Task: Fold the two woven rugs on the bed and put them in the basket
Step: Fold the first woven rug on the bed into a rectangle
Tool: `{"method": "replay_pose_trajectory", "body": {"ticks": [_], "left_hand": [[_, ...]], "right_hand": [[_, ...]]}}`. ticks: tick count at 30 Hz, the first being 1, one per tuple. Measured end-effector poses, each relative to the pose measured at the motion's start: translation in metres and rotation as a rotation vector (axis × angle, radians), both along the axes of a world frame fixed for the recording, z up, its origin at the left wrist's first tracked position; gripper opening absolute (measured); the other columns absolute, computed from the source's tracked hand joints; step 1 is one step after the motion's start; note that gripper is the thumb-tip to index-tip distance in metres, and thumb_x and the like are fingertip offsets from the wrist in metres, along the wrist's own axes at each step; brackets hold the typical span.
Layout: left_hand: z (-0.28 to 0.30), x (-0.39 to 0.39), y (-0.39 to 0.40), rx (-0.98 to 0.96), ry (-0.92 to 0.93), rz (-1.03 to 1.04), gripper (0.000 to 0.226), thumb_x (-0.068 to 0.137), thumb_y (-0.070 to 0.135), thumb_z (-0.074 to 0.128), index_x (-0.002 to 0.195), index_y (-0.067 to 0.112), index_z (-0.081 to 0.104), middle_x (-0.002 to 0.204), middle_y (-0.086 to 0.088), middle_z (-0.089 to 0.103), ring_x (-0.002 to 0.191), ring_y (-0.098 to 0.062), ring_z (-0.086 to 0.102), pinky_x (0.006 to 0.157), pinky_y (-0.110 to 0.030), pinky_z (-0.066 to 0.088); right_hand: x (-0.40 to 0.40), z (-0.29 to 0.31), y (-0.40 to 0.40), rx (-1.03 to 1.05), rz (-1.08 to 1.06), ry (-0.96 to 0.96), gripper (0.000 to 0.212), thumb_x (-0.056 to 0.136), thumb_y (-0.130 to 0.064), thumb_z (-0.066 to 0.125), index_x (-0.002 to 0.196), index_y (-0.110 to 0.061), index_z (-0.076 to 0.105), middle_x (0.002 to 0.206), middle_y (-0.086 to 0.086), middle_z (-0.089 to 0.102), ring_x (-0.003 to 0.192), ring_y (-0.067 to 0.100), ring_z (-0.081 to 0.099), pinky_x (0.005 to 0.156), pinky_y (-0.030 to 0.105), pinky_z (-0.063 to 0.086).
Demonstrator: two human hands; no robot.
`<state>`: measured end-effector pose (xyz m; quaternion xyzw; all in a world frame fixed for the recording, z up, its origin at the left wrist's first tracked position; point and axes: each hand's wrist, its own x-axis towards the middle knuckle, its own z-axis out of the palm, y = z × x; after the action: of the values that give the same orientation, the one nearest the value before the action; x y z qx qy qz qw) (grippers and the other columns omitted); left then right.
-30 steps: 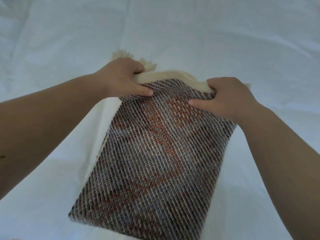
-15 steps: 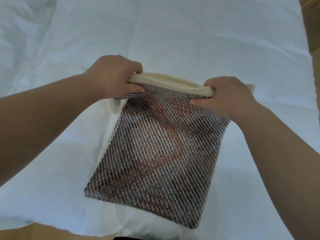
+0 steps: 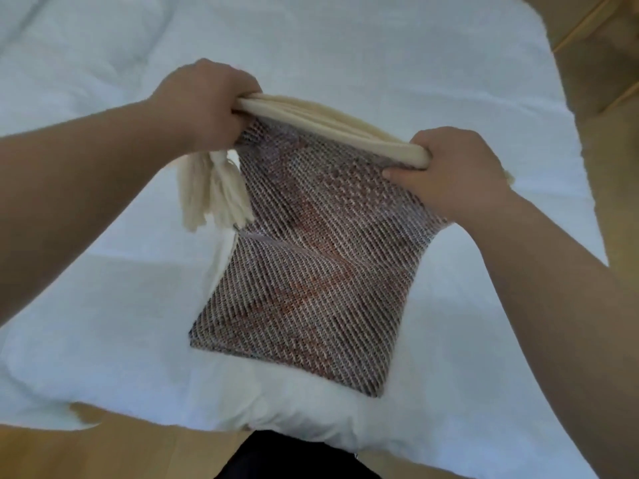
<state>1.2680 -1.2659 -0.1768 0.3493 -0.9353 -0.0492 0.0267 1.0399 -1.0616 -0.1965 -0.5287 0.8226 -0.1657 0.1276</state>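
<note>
Fingers of both hands curl round the cream top edge of the folded rug [image 3: 311,271]: the left hand [image 3: 204,102] grips the corner at upper left of centre, the right hand [image 3: 453,171] the corner at centre right, thumb pressed on the weave. Cream tassels [image 3: 214,191] hang just below the left hand, while the rug's brown-and-rust body drapes down the middle of the frame. Its lower edge lies on the white bed [image 3: 380,46], whose near edge meets a tan floor [image 3: 114,451] at the bottom.
</note>
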Motion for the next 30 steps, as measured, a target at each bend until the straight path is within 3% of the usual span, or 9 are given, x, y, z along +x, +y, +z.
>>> {"method": "replay_pose_trajectory", "body": {"ticks": [4, 6, 8, 13, 19, 26, 30], "left_hand": [[0.022, 0.000, -0.006, -0.004, 0.056, 0.038, 0.015, 0.091, 0.018, 0.059, 0.105, 0.015, 0.063, 0.085, -0.004, 0.057, 0.081, -0.027, 0.050, 0.072, -0.037, 0.041], [0.022, 0.004, -0.013, -0.004, 0.045, 0.043, 0.012, 0.091, 0.026, 0.062, 0.095, 0.015, 0.062, 0.077, -0.002, 0.055, 0.076, -0.028, 0.050, 0.069, -0.037, 0.041], [0.019, 0.007, -0.022, -0.080, -0.004, 0.019, 0.023, 0.092, 0.035, 0.061, 0.083, 0.015, 0.056, 0.070, -0.003, 0.052, 0.073, -0.031, 0.051, 0.065, -0.038, 0.039], [0.007, 0.006, -0.061, -0.208, -0.101, -0.029, 0.039, 0.092, 0.051, 0.058, 0.075, 0.016, 0.053, 0.064, -0.004, 0.048, 0.063, -0.029, 0.047, 0.058, -0.032, 0.029], [-0.014, -0.004, -0.110, -0.045, -0.022, -0.065, 0.031, 0.089, 0.048, 0.062, 0.077, 0.020, 0.060, 0.068, 0.004, 0.053, 0.071, -0.027, 0.052, 0.065, -0.033, 0.033], [-0.045, -0.024, -0.139, -0.042, -0.013, -0.112, 0.033, 0.090, 0.050, 0.062, 0.077, 0.019, 0.062, 0.074, 0.000, 0.060, 0.074, -0.027, 0.054, 0.065, -0.033, 0.032], [-0.062, -0.030, -0.137, 0.017, -0.078, -0.114, 0.027, 0.091, 0.044, 0.060, 0.071, 0.027, 0.052, 0.072, 0.004, 0.054, 0.075, -0.026, 0.051, 0.068, -0.033, 0.030]], "right_hand": [[-0.001, 0.022, -0.001, -0.034, -0.032, 0.025, 0.036, 0.083, -0.053, 0.070, 0.072, -0.021, 0.057, 0.068, -0.007, 0.053, 0.068, 0.017, 0.051, 0.060, 0.034, 0.039], [-0.001, 0.024, -0.008, -0.016, -0.036, 0.061, 0.038, 0.082, -0.055, 0.069, 0.074, -0.020, 0.058, 0.068, -0.006, 0.054, 0.067, 0.015, 0.052, 0.060, 0.034, 0.040], [-0.002, 0.023, -0.017, 0.020, -0.048, 0.092, 0.039, 0.082, -0.057, 0.068, 0.075, -0.020, 0.059, 0.070, -0.005, 0.055, 0.069, 0.016, 0.053, 0.061, 0.035, 0.042], [-0.003, 0.022, -0.051, 0.087, -0.112, 0.148, 0.043, 0.082, -0.058, 0.068, 0.070, -0.019, 0.055, 0.067, -0.002, 0.054, 0.068, 0.021, 0.053, 0.059, 0.034, 0.039], [-0.012, 0.011, -0.092, 0.131, -0.155, 0.191, 0.043, 0.082, -0.056, 0.071, 0.067, -0.019, 0.054, 0.063, -0.001, 0.055, 0.060, 0.014, 0.050, 0.052, 0.031, 0.031], [-0.026, -0.017, -0.112, 0.171, -0.200, 0.184, 0.041, 0.085, -0.057, 0.067, 0.071, -0.020, 0.054, 0.066, 0.001, 0.056, 0.063, 0.019, 0.053, 0.055, 0.032, 0.038], [-0.034, -0.041, -0.109, 0.181, -0.167, 0.118, 0.035, 0.086, -0.053, 0.068, 0.076, -0.022, 0.055, 0.069, -0.001, 0.056, 0.069, 0.021, 0.055, 0.059, 0.034, 0.041]]}}
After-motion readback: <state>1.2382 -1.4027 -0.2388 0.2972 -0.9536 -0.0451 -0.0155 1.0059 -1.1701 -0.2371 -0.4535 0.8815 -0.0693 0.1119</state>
